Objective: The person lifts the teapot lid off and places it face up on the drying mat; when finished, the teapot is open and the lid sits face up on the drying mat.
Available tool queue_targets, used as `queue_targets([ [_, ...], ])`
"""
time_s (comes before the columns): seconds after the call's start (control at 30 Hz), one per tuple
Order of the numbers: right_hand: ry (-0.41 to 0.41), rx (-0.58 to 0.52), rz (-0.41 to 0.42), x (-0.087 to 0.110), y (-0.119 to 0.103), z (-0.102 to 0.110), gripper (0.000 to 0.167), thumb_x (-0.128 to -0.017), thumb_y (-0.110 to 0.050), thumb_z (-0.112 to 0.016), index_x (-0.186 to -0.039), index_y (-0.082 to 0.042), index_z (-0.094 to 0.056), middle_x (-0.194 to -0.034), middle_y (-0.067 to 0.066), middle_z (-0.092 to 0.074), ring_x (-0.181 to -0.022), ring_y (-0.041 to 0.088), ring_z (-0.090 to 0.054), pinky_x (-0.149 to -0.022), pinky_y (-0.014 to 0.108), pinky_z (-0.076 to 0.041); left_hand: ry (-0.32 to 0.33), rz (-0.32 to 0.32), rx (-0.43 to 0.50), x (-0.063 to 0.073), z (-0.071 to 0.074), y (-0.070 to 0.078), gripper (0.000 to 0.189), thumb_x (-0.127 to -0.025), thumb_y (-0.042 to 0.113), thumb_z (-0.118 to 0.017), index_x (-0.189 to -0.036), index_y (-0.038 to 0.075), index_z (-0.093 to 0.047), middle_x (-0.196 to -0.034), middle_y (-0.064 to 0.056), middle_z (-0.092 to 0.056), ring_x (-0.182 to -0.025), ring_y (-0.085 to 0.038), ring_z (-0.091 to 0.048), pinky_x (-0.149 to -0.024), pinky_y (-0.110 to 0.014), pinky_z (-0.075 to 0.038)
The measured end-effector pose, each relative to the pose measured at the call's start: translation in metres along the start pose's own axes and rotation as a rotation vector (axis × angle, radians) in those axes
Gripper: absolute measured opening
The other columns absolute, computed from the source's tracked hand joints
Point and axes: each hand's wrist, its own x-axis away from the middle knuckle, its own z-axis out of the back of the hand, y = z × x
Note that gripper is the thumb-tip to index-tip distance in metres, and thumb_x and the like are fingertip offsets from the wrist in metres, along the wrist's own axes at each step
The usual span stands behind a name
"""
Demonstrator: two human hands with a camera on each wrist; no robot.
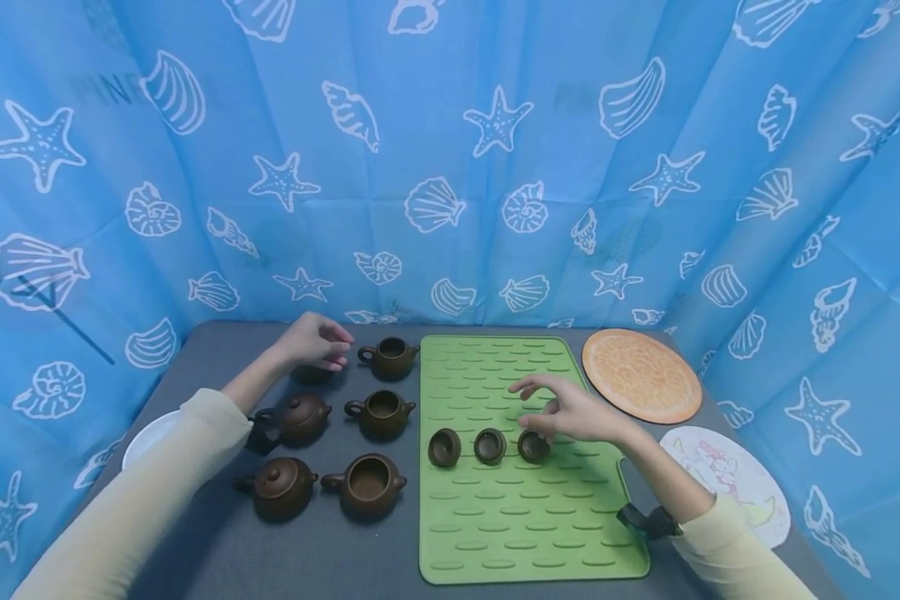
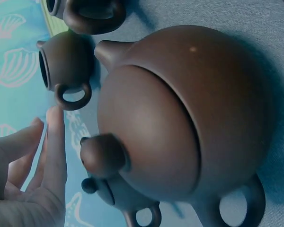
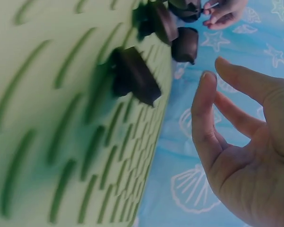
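Note:
My left hand [image 1: 317, 342] is over the back lidded brown teapot [image 1: 311, 374] on the left, partly hiding it; its fingers are relaxed, with nothing between them. In the left wrist view, that teapot's round knob [image 2: 89, 185] shows beyond the nearer lidded teapot [image 2: 227, 90]. Another lidded teapot [image 1: 277, 490] stands in front. To their right is a column of lidless teapots, including the back one [image 1: 390, 358]. My right hand [image 1: 573, 408] hovers beside the rightmost lid [image 1: 532, 447], thumb and fingers apart and holding nothing. Two more lids [image 1: 490, 447] lie hollow side up in the same row.
A green ridged mat [image 1: 532, 533] lies under the lids on the dark table [image 1: 307, 558]. At the right are a round orange mat [image 1: 641, 375] and a round white printed mat [image 1: 750, 475]. A white round item [image 1: 146, 437] sits behind my left sleeve. Blue shell-patterned curtains [image 1: 450, 150] enclose the table.

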Motion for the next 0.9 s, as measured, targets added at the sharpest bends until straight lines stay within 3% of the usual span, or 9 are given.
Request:
queue_targets([
  [0.27, 0.051, 0.004, 0.043, -0.028, -0.027, -0.009, 0.044, -0.104, -0.014, -0.073, -0.145, -0.004, -0.060, -0.132, 0.027, -0.063, -0.067, 0.021, -0.073, -0.065, 0.037, -0.064, -0.002, -0.081, -0.007, 0.017, 0.014, -0.006, 0.028, -0.109, 0.013, -0.066, -0.130, -0.004, -0.071, -0.124, -0.028, -0.072, -0.103, -0.032, -0.078, -0.090, -0.041, -0.069],
  [0.5, 0.030, -0.021, 0.113, -0.063, -0.049, -0.019, 0.042, -0.104, -0.011, -0.072, -0.143, -0.001, -0.061, -0.129, 0.026, -0.064, -0.076, 0.016, -0.077, -0.074, 0.051, -0.068, 0.073, -0.139, -0.075, 0.030, 0.037, -0.023, 0.033, -0.110, 0.020, -0.066, -0.131, -0.005, -0.071, -0.125, -0.028, -0.074, -0.105, -0.030, -0.078, -0.091, -0.042, -0.069],
  [0.63, 0.028, -0.051, 0.141, -0.091, -0.061, -0.026, 0.038, -0.104, -0.007, -0.072, -0.140, 0.000, -0.063, -0.126, 0.026, -0.065, -0.079, 0.021, -0.079, -0.077, 0.053, -0.069, 0.109, -0.141, -0.114, 0.035, 0.048, -0.039, 0.035, -0.110, 0.022, -0.066, -0.131, -0.005, -0.071, -0.126, -0.027, -0.074, -0.109, -0.034, -0.077, -0.094, -0.047, -0.068],
  [0.9, 0.048, -0.115, 0.177, -0.147, -0.084, -0.043, 0.030, -0.102, -0.003, -0.072, -0.131, 0.005, -0.066, -0.117, 0.023, -0.068, -0.079, 0.025, -0.079, -0.076, 0.041, -0.070, 0.149, -0.123, -0.187, 0.037, 0.060, -0.058, 0.032, -0.109, 0.019, -0.067, -0.128, -0.006, -0.072, -0.125, -0.028, -0.073, -0.111, -0.039, -0.075, -0.093, -0.049, -0.068],
])
